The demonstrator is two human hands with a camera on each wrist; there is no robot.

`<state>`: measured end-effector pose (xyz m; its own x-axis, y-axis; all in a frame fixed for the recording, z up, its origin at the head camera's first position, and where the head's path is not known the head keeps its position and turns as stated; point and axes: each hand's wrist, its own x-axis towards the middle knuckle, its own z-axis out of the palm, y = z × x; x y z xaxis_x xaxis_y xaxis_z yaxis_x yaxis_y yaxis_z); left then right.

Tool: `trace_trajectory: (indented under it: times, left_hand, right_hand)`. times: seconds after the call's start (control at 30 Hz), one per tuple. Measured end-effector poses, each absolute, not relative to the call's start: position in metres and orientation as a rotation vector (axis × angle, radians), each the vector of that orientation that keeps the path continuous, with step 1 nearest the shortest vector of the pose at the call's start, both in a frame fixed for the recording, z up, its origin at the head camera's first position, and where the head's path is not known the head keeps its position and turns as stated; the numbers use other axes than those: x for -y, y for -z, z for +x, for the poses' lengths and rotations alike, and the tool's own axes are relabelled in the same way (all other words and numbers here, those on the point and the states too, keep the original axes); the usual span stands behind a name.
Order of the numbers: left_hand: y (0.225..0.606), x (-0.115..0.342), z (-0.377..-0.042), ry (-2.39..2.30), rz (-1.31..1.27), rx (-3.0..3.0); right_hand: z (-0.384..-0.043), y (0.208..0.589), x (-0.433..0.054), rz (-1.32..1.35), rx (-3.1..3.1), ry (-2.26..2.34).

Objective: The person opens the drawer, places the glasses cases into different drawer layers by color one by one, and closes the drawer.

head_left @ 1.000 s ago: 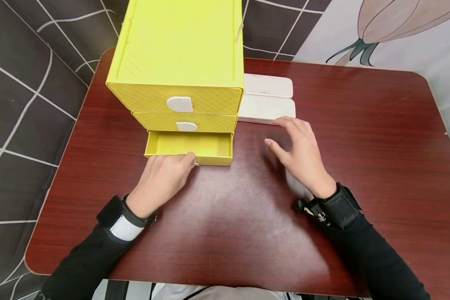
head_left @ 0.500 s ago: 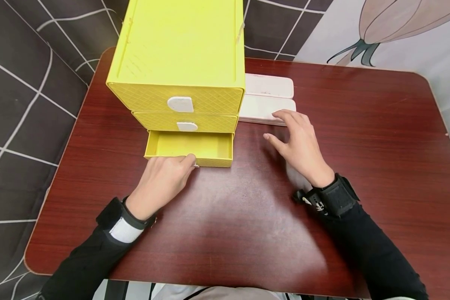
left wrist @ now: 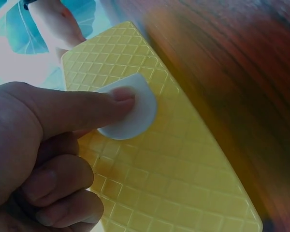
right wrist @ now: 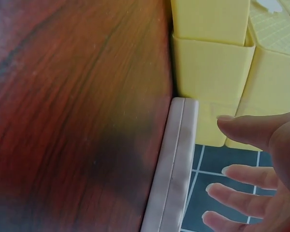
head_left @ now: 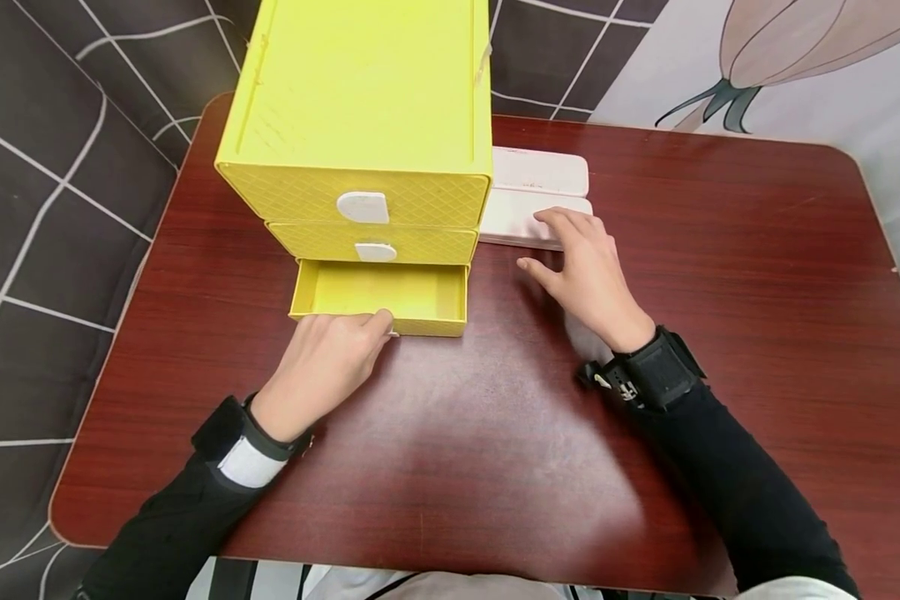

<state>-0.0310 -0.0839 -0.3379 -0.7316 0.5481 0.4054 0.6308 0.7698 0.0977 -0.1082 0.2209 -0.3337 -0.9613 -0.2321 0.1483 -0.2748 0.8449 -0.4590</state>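
Observation:
A yellow drawer cabinet (head_left: pixel 360 92) stands at the back left of the table, its patterned bottom drawer (head_left: pixel 427 293) pulled out and bare inside. My left hand (head_left: pixel 328 360) is at that drawer's front. In the left wrist view, the thumb presses on the white pull tab (left wrist: pixel 144 115) while the other fingers curl under, pinching it. Beside the cabinet lies a flat pale case (head_left: pixel 512 215). Over its near right part my right hand (head_left: pixel 588 271) hovers with spread, relaxed fingers and nothing in them. The right wrist view shows a gap between these fingers and the case's side.
Two upper drawers (head_left: pixel 375 242) with white tabs are closed. A second pale panel (head_left: pixel 540 171) lies right behind the case. The reddish-brown table (head_left: pixel 750 333) extends to the right, and a dark tiled wall (head_left: pixel 37 225) borders it on the left.
My right hand has moved forward and to the left, further over the pale case. The bottom drawer has come out very slightly toward me, with my left hand staying on its tab.

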Motion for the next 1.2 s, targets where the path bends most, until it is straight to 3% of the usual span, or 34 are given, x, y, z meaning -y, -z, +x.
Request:
trace_trajectory:
  times: [1.2]
  left_hand:
    - [0.337, 0.080, -0.023, 0.289, -0.913, 2.653]
  right_hand:
    - [-0.155, 0.338, -0.215, 0.412, 3.079, -0.508]
